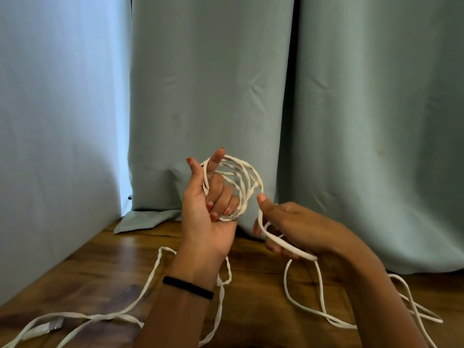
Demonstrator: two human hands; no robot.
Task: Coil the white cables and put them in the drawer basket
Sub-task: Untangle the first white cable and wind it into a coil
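Note:
A white cable is partly wound into a coil (247,182) of several loops held up in front of the curtain. My left hand (208,217) grips the coil's left side, fingers curled round the loops and the index finger pointing up. My right hand (296,229) holds the cable's running strand (288,246), which leads from the coil across its fingers. The loose remainder (324,310) trails over the wooden floor to the right. The drawer basket is out of sight.
More white cable (150,285) lies in long loops on the wooden floor (105,267) at the left, with a silvery connector (54,325) near the lower left. Pale green curtains (213,96) hang straight ahead, and a wall (57,121) stands to the left.

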